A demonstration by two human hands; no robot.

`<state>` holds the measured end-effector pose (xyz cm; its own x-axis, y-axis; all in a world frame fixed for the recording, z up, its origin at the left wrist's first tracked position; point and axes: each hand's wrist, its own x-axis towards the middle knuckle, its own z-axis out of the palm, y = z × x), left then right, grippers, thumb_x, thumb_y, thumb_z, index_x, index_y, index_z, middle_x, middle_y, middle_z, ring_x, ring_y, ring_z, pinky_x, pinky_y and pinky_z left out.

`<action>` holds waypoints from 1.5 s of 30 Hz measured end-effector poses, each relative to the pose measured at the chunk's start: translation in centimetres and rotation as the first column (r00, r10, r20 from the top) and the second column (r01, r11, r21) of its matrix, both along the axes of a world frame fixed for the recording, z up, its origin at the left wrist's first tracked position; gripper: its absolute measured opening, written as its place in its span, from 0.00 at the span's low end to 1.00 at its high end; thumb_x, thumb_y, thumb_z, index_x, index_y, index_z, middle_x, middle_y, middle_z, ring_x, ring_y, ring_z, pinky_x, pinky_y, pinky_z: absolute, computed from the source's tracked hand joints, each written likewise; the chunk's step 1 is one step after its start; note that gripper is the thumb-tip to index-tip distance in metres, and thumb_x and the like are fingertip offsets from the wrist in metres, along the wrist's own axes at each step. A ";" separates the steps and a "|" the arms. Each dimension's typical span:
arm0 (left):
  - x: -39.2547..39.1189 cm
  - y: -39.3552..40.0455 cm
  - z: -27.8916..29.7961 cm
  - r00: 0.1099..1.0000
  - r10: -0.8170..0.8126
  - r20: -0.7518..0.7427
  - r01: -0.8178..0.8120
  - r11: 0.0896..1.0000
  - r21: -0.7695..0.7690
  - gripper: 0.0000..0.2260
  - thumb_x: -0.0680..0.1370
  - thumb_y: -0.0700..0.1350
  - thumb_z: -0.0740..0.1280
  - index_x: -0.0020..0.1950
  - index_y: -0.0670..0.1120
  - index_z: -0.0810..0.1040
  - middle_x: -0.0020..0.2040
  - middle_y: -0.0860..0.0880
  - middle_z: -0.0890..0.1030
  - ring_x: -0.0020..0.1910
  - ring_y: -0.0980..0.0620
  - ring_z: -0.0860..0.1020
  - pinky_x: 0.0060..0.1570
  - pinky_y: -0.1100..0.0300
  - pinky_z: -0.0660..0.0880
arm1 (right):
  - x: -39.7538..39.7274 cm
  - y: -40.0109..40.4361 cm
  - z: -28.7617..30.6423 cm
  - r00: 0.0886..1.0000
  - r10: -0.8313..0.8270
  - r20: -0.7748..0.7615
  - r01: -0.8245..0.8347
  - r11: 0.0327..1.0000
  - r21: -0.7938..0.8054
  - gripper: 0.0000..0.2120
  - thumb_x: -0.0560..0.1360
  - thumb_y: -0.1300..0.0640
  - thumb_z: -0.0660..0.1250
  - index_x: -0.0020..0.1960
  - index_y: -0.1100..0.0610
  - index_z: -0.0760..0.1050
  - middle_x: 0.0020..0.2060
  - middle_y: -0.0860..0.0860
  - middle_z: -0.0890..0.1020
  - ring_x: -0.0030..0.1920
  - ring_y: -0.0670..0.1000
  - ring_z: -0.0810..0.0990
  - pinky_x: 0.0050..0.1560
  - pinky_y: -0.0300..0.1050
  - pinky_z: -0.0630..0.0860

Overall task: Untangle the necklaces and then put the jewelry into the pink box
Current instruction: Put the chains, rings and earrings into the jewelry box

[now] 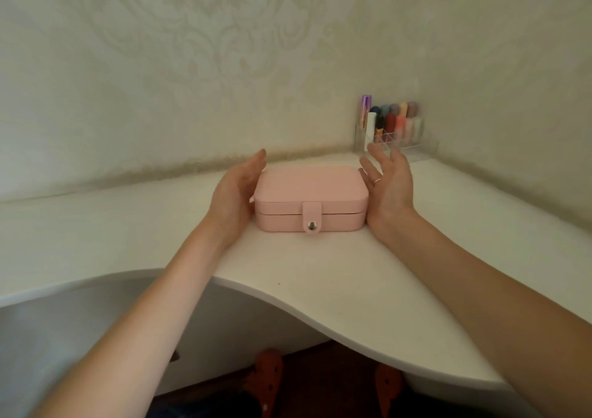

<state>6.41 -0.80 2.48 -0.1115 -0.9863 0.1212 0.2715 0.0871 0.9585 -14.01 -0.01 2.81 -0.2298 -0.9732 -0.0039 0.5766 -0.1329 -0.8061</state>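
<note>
The pink box [310, 190] lies flat on the white desk [320, 273], lid down, its strap snapped over the front with a metal button. My left hand [238, 190] stands at the box's left side, palm facing it, fingers straight, close to or just touching the edge. My right hand [389, 183] is at the right side, palm inward, fingers spread, a ring on one finger, slightly apart from the box. No necklaces or other jewelry are in view.
A clear acrylic organizer [395, 129] with several coloured tubes stands in the back right corner against the wall. The desk has a curved front edge [368, 331]. Orange slippers [266, 376] show on the floor below.
</note>
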 end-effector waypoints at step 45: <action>-2.0 -4.0 -3.0 0.611 0.261 0.747 -0.029 0.951 -0.308 0.44 0.73 0.53 0.72 0.77 0.42 0.47 0.76 0.43 0.55 0.70 0.50 0.65 0.59 0.70 0.59 | 2.6 -2.6 -2.9 -0.302 -0.249 -0.920 -0.130 0.967 -0.219 0.34 0.76 0.67 0.55 0.76 0.44 0.51 0.77 0.51 0.42 0.76 0.52 0.37 0.74 0.54 0.38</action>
<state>4.40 -4.75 -0.49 -0.1359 -0.9467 0.2922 -0.5948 0.3138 0.7401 -11.38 -2.58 -0.09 0.1917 -0.8841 0.4262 -0.9181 -0.3150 -0.2404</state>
